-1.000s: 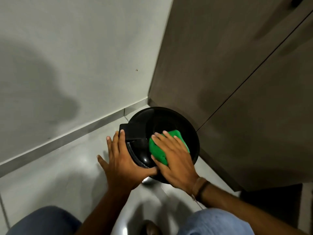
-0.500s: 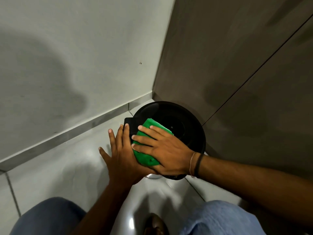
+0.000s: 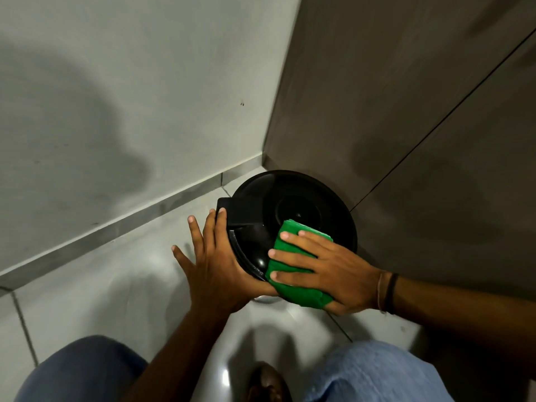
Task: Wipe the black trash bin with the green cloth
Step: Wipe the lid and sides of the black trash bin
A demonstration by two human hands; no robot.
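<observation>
The round black trash bin [image 3: 301, 198] stands on the floor in the corner, seen from above with its domed lid and hinge block. My left hand [image 3: 213, 265] lies flat against the bin's left side, fingers spread, steadying it. My right hand [image 3: 324, 268] presses the folded green cloth [image 3: 295, 288] onto the near right part of the lid, fingers splayed over it. The cloth hangs over the lid's front edge. The bin's body below the lid is hidden.
A pale grey wall [image 3: 130, 97] with a grey skirting strip rises at the left. Dark brown panels [image 3: 420, 111] close the corner on the right, touching distance from the bin. Glossy grey floor tiles [image 3: 101, 285] lie in front. My knees in blue jeans [image 3: 374, 375] and a shoe [image 3: 266, 384] fill the bottom.
My right hand slid the green cloth from the lid's left part, near the hinge, toward the near right edge. My left hand stayed on the bin's side.
</observation>
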